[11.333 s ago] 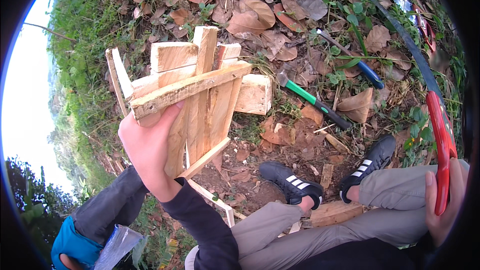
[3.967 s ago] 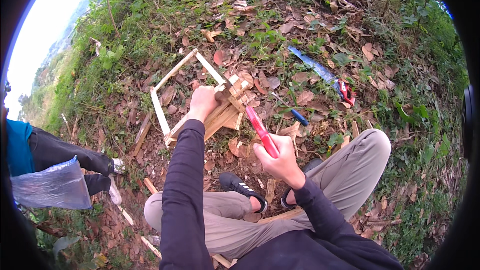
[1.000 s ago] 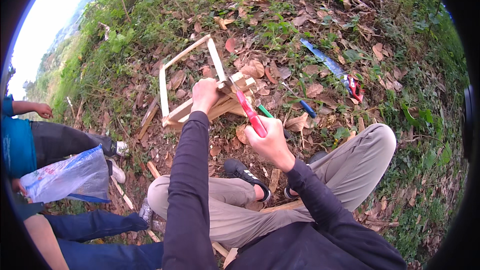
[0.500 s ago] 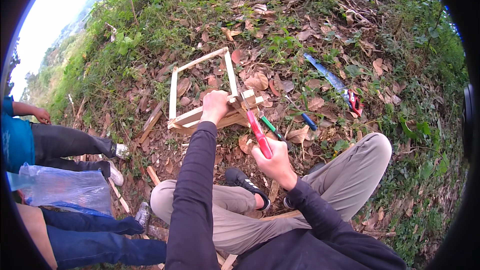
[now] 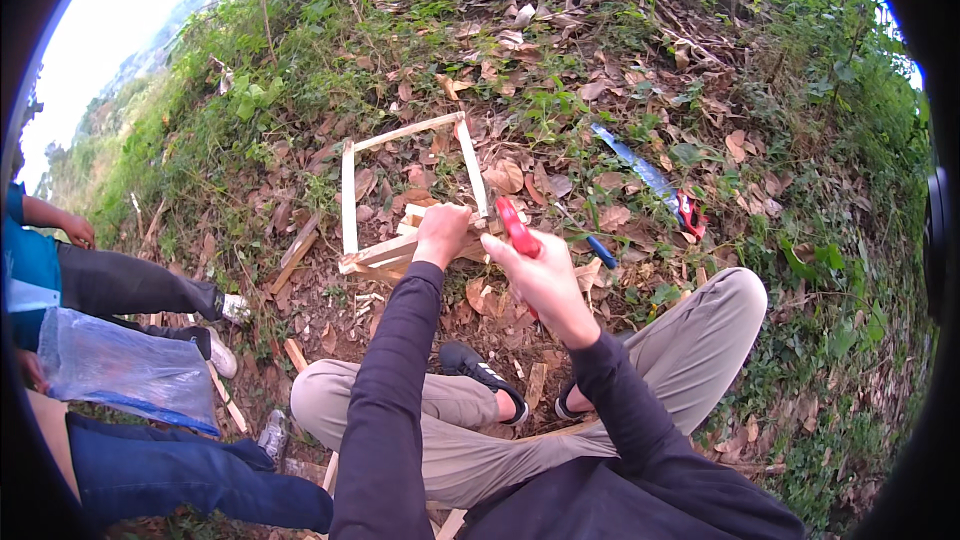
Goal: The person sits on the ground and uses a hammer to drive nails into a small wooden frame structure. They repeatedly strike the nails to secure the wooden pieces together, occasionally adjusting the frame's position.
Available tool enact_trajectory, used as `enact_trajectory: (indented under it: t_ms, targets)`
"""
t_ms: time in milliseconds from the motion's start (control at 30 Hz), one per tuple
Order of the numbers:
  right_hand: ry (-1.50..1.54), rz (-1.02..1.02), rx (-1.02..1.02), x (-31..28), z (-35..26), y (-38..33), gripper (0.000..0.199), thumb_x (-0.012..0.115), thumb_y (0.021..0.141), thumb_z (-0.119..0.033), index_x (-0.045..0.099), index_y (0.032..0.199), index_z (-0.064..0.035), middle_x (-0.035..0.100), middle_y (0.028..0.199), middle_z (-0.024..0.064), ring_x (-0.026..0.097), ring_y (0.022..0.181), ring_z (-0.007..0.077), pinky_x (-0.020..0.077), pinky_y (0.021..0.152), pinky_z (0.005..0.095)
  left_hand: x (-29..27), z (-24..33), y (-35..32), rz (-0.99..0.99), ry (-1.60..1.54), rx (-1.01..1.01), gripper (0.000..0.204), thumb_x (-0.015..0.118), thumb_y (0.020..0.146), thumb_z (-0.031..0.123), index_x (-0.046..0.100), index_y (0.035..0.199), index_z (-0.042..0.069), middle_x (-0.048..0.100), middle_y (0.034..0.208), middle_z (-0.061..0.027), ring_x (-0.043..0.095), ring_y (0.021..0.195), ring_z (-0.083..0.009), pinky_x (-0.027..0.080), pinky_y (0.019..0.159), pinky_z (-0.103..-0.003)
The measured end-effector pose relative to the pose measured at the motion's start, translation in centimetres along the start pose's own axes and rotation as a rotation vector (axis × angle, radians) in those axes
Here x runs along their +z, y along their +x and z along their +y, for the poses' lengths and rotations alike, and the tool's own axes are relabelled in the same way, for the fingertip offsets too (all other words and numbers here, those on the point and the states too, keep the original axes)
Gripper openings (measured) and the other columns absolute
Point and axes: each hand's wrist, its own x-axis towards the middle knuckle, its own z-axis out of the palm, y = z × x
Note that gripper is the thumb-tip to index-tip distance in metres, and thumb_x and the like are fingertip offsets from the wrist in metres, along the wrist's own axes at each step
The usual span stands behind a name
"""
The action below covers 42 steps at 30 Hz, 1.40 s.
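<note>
A light wooden frame of narrow strips (image 5: pixel 348 195) stands on the leafy ground before me. My left hand (image 5: pixel 443 234) is closed on wood pieces at its near right corner; the fingers partly hide what they grip. Close to that corner, my right hand (image 5: pixel 548 275) is wrapped round a red-handled tool (image 5: pixel 518 228). The tool's red end points up and its metal part cannot be made out now. Beyond my right hand lie a blue-handled tool (image 5: pixel 602 252) with a thin shaft and a handsaw (image 5: pixel 645 172) with a bluish blade and red handle.
Two people sit or stand at the left, one with a clear plastic sheet (image 5: pixel 130 365) by the legs. Wood offcuts (image 5: pixel 297 252) lie left of the frame. My bent knees flank the work. Dry leaves, weeds and a slope surround it.
My right hand has turned and risen, swinging the red handle upright from its earlier slant, its thin metal part lost from sight. The green-handled tool beside it is hidden now. My left hand keeps its grip.
</note>
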Motion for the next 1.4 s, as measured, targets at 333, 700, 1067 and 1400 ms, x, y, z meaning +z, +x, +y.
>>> enact_trajectory:
  t_ms: [333, 700, 1067, 1400]
  targets:
    - [0.028, -0.131, 0.152, 2.6, -7.8, 8.9, 0.047, 0.066, 0.096, -0.044, 0.050, 0.068, -0.0101, 0.050, 0.056, -0.0011, 0.048, 0.042, 0.0082, 0.0359, 0.039, 0.0236, 0.8, 1.1, -4.0, 0.056, -0.205, -0.163, 0.029, 0.081, 0.076, 0.025, 0.067, 0.091, 0.005, 0.072, 0.083, -0.0137, 0.071, 0.083, -0.0304, 0.056, 0.075, -0.041]
    - [-0.235, 0.083, -0.297, 3.1, -22.3, 15.0, 0.041, 0.070, 0.093, -0.036, 0.068, 0.079, 0.0029, 0.065, 0.066, 0.0093, 0.062, 0.052, 0.0156, 0.0477, 0.047, 0.0320, 1.6, 1.8, -5.2, 0.080, -0.099, 0.035, 0.033, 0.079, 0.078, 0.023, 0.069, 0.105, 0.007, 0.073, 0.091, -0.0101, 0.072, 0.086, -0.0263, 0.056, 0.076, -0.039]
    - [-0.086, -0.063, -0.232, -9.8, -9.6, 0.0, 0.017, 0.067, 0.098, -0.019, 0.064, 0.092, -0.0034, 0.050, 0.066, -0.0089, 0.042, 0.053, -0.0011, 0.0297, 0.047, 0.0198, 2.3, -7.6, -4.1, 0.110, -0.466, -0.222, 0.049, 0.088, 0.069, 0.039, 0.076, 0.106, 0.008, 0.074, 0.090, -0.0161, 0.071, 0.085, -0.0335, 0.057, 0.082, -0.042]
    - [0.027, 0.020, -0.075, -14.7, -0.5, -3.2, 0.020, 0.068, 0.098, -0.017, 0.057, 0.085, -0.0062, 0.049, 0.066, -0.0084, 0.042, 0.052, -0.0007, 0.0316, 0.047, 0.0202, -2.8, -8.2, 0.0, 0.097, -0.776, -0.197, 0.046, 0.091, 0.066, 0.021, 0.076, 0.106, 0.004, 0.076, 0.098, -0.0151, 0.074, 0.093, -0.0268, 0.056, 0.086, -0.035]
